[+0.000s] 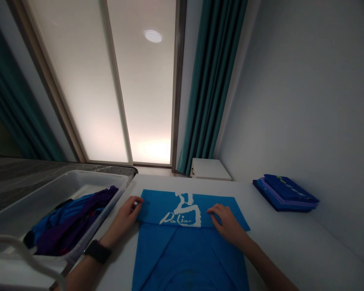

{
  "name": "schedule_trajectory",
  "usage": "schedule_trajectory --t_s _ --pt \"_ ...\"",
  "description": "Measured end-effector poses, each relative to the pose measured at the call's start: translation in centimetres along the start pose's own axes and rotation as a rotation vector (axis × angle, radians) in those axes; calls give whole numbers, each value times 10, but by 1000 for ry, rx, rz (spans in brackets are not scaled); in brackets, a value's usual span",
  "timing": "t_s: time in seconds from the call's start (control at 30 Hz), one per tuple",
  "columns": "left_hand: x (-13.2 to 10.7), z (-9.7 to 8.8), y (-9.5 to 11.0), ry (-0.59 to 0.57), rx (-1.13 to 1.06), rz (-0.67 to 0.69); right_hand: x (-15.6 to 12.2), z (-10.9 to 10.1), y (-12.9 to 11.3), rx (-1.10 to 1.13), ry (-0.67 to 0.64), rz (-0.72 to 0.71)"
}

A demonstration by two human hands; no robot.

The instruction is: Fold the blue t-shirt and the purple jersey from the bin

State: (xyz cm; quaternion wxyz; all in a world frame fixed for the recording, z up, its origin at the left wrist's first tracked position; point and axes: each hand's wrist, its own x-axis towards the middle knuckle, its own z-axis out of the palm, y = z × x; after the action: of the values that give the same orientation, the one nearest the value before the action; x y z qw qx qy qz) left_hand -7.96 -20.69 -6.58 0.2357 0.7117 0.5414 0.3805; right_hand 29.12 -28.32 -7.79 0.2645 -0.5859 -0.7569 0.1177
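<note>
A bright blue T-shirt [191, 258] lies on the white table in front of me, its far end folded over in a flat band. White lettering [185, 216] reading "Dalian" shows on that band. My left hand [129, 212], with a dark watch [97, 251] on the wrist, has its fingers curled at the left edge of the band, thumb and forefinger at the cloth. On the right part of the band rests my right hand [226, 222]; its fingers are bent, with thumb and forefinger apart, close to the print. The near end of the shirt runs out of view.
To the left stands a translucent plastic bin [104, 174] with crumpled blue and purple clothes [75, 220]. A stack of folded blue and purple clothes [286, 194] sits on the table [279, 246] by the right wall. A white cabinet [210, 169] stands beyond the table.
</note>
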Motion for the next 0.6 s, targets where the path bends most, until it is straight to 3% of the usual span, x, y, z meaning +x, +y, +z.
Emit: schedule_trajectory --t_s 0.17,0.37,0.47,0.6 --pt "-1 -2 4 32 -88 -30 37 23 -60 26 -131 -175" --pt "0 -2 0 36 -115 3 76 56 -116 1 -184 -347" --pt "1 -2 1 63 -134 19 88 74 -140 -41 -174 -360" --pt "-1 -3 3 63 -211 3 95 98 -161 -93 -135 -270"
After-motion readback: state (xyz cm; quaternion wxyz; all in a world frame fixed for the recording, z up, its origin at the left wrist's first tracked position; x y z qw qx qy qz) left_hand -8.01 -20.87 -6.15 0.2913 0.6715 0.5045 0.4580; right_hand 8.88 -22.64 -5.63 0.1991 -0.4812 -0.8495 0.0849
